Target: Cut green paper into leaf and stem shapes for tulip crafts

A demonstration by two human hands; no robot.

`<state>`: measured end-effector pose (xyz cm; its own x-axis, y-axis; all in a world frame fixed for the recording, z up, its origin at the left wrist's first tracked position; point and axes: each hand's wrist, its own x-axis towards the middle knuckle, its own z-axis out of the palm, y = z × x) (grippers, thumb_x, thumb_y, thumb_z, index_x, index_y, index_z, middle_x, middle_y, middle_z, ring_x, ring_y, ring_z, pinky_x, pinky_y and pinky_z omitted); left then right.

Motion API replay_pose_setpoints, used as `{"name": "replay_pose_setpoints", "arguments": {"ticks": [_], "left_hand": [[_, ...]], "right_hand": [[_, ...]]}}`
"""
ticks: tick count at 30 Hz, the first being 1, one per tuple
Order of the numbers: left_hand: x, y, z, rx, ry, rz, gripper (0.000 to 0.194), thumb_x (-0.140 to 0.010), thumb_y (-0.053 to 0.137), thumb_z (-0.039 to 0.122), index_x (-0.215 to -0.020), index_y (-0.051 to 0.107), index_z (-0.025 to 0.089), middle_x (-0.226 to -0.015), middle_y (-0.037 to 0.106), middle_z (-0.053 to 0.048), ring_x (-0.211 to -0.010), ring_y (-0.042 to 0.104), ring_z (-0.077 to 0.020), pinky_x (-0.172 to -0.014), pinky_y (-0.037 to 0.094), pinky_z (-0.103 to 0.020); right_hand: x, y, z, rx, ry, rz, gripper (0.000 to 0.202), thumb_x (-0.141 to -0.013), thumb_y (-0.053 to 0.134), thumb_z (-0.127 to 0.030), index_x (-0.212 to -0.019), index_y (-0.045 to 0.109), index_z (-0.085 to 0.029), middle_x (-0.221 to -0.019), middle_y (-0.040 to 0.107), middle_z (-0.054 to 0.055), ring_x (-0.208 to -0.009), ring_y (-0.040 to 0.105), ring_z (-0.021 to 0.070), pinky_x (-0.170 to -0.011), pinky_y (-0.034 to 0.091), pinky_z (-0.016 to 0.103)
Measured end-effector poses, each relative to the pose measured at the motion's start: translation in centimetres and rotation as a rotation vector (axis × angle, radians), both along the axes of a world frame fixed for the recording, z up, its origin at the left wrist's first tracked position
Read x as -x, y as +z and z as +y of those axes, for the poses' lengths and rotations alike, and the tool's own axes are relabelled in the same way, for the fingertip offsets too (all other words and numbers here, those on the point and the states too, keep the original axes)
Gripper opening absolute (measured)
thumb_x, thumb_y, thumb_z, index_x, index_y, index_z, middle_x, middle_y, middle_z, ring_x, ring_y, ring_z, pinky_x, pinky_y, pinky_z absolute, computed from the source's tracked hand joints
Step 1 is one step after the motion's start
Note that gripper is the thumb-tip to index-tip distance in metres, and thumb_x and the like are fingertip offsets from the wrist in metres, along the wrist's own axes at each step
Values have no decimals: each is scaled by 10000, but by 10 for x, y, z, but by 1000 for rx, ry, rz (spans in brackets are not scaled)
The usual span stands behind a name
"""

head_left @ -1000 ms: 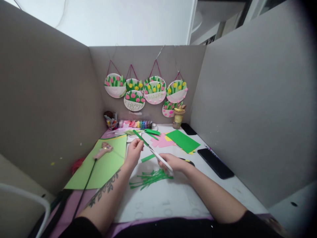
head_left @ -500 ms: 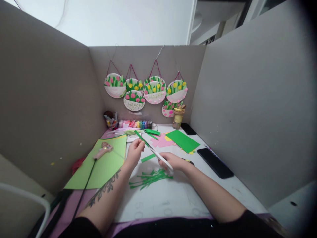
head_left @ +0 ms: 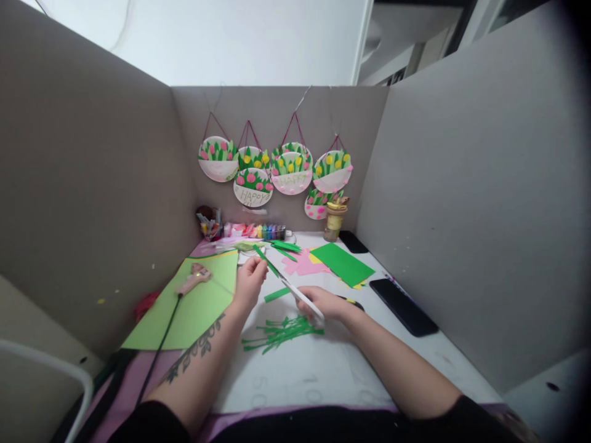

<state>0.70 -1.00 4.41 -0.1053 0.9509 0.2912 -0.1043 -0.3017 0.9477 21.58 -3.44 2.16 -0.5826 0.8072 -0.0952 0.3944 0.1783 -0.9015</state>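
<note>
My left hand point(head_left: 252, 280) is closed on a narrow green paper strip point(head_left: 261, 253) that slants up and left past its fingertips. My right hand point(head_left: 316, 303) grips the white handles of a pair of scissors point(head_left: 300, 294), whose blades point up and left at the strip, just right of my left hand. Another green strip point(head_left: 277, 295) lies on the table between the hands. Nearer me sits a loose pile of thin green cut pieces point(head_left: 281, 333), below my right hand.
A glue gun point(head_left: 194, 280) rests on light green paper point(head_left: 157, 320) at left. Dark green paper point(head_left: 342, 264), pink paper point(head_left: 305, 263) and a phone point(head_left: 402, 306) lie right. Paint pots point(head_left: 272, 232) stand behind; decorated paper plates point(head_left: 292, 173) hang on the back panel.
The whole view has shifted slightly, so things appear a little farther right. My left hand sits slightly farther from the scissors; both hands keep their holds.
</note>
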Motion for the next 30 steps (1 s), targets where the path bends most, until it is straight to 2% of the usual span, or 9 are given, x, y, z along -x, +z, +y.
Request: {"name": "replay_pose_setpoints", "arguments": {"ticks": [6,23,30], "left_hand": [[-6,0,-4,18,-42,-36,269,-740,629,363,-632,459,185,-475,397,77,-418,290,-49,-420,181,-197],[-7,0,-5,41,-81,-11,261,-725,624,367,-624,472,181,-467,401,76,-411,296,-46,-414,197,-184],[-2,-4,2,33,10,23,226,-746,604,355,-652,492,183,-500,446,67,-422,337,-55,-415,231,-187]], "right_hand": [[1,-4,1,11,-18,-11,123,-674,537,-214,-789,510,-178,-665,530,-32,-531,495,90,-455,366,182],[-1,-12,6,22,-47,17,99,-658,511,-206,-752,506,-177,-619,535,-36,-514,503,97,-462,401,194],[-2,-11,6,31,-67,-12,86,-647,515,-195,-731,506,-177,-617,527,-40,-510,488,91,-463,390,191]]}}
